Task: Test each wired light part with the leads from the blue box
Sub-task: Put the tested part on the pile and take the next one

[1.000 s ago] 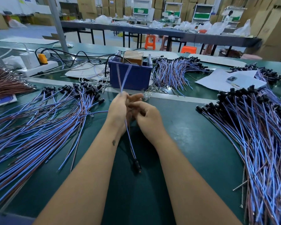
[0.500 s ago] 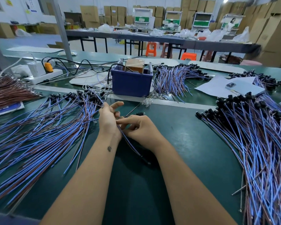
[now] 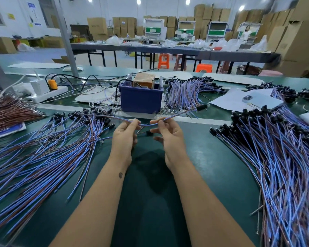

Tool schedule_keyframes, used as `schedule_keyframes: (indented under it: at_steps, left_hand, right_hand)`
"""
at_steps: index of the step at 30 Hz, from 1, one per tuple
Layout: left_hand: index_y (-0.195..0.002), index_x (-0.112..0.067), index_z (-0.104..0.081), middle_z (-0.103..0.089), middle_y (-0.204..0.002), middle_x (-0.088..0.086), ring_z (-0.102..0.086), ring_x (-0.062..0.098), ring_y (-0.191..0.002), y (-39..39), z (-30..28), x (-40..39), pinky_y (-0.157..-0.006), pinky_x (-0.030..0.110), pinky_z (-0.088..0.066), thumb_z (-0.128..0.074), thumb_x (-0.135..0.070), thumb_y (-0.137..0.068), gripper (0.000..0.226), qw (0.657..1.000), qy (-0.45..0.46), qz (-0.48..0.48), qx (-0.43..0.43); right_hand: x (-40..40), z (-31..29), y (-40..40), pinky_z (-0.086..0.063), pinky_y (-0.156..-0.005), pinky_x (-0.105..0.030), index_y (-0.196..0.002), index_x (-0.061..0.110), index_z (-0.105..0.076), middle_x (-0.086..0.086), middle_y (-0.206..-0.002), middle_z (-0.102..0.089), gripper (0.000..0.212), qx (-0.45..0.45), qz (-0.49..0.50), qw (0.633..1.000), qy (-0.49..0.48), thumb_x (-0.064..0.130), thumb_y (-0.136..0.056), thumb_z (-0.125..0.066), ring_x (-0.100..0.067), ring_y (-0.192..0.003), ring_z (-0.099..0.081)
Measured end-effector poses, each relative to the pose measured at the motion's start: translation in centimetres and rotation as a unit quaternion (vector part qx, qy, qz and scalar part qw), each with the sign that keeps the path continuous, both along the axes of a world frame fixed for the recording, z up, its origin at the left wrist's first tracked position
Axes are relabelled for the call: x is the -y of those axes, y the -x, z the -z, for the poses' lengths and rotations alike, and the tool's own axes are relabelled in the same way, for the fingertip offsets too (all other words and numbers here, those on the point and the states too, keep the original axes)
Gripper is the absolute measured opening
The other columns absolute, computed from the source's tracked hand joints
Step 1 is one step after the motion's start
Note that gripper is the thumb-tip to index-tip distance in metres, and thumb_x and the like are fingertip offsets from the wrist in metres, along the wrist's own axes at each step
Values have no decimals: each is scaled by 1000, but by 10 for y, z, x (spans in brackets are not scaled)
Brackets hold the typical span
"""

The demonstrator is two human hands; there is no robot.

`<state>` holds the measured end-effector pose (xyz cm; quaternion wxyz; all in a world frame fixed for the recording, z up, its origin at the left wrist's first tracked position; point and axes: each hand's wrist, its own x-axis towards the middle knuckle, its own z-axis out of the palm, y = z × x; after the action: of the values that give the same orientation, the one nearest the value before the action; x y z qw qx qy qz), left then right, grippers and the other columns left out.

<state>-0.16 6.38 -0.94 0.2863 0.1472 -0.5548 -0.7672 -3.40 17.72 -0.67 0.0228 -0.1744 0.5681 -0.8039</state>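
Both hands, left hand (image 3: 125, 134) and right hand (image 3: 169, 134), pinch one wired light part (image 3: 147, 124) stretched sideways, just before the blue box (image 3: 140, 100).

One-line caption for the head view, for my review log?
Both hands, left and right, pinch one blue-and-brown wired light part stretched between them above the green table, before the blue box.

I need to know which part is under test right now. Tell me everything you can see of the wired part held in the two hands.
The wired part is a thin blue and brown wire pair, stretched sideways above the green table in front of the blue box. The left hand and the right hand each pinch it near its middle, where it sags slightly. Its right run rises to a dark cylindrical end. Its left run crosses over the left pile; that end cannot be made out.
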Motion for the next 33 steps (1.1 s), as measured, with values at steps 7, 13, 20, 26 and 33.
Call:
schedule_keyframes:
  at_steps: [7,13,20,26,33]
  left_hand:
    - [-83,-38,-72,-71,-75,-13,-61,9,-67,-15,-8,-69,-64,21,-47,-73,-20,-85,19,942,323,27,-87]
    - [-104,-17,-75,-70,-92,-13,-62,6,-89,-23,-25,-156,-76,17,-50,-71,-6,-83,25,868,448,69,-201]
    - [-101,-21,-75,-71,-92,-16,-60,6,-93,-20,-14,-186,-83,28,-49,-63,-2,-88,26,805,507,280,-128]
    - [-97,-25,-76,-58,-81,-34,-54,-4,-89,-6,-2,-150,-80,5,-37,-64,-10,-88,21,821,515,243,-46]
    - [-82,-31,-71,-69,-85,-19,-60,-9,-77,6,10,-42,-69,2,-40,-59,-8,-89,28,892,430,122,74]
  right_hand:
    - [-55,-13,3,-36,-47,-16,-86,16,-52,3,-60,-51,23,50,113,992,2,6,-102,-39,-3,-45,-41]
    - [-145,-53,17,-28,-50,-24,-85,20,-60,4,-57,-38,29,-23,212,962,-168,7,-101,-39,-9,-50,-33]
    - [-254,-69,21,-53,-73,-36,-106,8,-69,-8,-89,-70,26,-12,324,783,-531,17,-93,-49,-23,-82,-64]
    - [-237,-59,17,-37,-98,-43,-135,19,-52,-20,-133,-46,43,5,359,676,-644,27,-92,-47,-37,-121,-40]
    - [-119,-48,14,-32,-99,-39,-132,21,-52,-13,-130,-47,39,-140,275,700,-644,25,-93,-48,-31,-118,-39]
